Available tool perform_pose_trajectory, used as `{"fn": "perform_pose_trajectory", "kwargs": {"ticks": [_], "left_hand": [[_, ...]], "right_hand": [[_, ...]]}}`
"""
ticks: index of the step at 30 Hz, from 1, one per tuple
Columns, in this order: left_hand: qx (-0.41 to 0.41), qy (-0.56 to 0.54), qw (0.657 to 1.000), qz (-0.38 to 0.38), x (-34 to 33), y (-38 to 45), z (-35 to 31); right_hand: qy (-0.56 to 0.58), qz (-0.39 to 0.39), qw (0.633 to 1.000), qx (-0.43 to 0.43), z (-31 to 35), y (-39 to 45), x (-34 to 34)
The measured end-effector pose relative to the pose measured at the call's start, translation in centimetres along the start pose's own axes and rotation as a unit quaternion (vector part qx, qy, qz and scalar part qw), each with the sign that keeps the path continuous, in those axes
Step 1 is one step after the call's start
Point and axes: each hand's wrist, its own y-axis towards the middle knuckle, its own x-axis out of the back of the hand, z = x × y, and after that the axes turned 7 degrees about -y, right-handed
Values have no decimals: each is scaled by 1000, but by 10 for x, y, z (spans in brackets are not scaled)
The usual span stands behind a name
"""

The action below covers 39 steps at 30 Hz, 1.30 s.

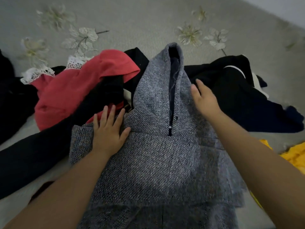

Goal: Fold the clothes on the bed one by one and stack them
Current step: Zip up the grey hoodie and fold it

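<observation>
Grey flowered bed [132, 19] carries unfolded clothes: a red top [69, 95] at left. The left hand [108, 131] presses flat on the grey hoodie [156, 154], whose length runs away from the person; the right hand [204, 98], fingers straight, hovers beside its hood.

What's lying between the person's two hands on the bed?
In the head view, the grey knitted hoodie spans the gap: its hood and dark neck slit lie between the left hand and the right hand.
</observation>
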Motion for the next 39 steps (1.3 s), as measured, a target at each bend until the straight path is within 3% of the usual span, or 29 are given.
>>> {"fn": "perform_pose_trajectory", "kwargs": {"ticks": [7,13,16,20,24,28,32,35,37,39], "left_hand": [[-19,35,999,-21,-19,17,4],[-30,50,997,-49,-24,22,6],[-29,53,997,-54,-22,22,5],[-18,25,999,-43,-15,19,2],[-28,-87,993,-80,5,2,-15],[-31,-266,950,-162,47,-29,-47],[-132,-258,942,-172,82,-66,-71],[-221,-191,945,-149,93,-91,-88],[-292,-126,941,-119,90,-107,-97],[-366,-39,926,-88,82,-122,-104]], "right_hand": [[12,74,989,-127,8,82,-37],[35,35,990,-133,18,93,-44],[20,-15,996,-87,19,78,-18],[-140,-102,984,44,28,29,29],[-60,-116,979,158,33,-33,58],[41,12,974,223,24,-112,64],[106,198,958,179,5,-196,74],[-88,304,924,216,-14,-244,69],[-250,319,876,261,-28,-268,59],[-308,326,847,286,-40,-288,46]]}}
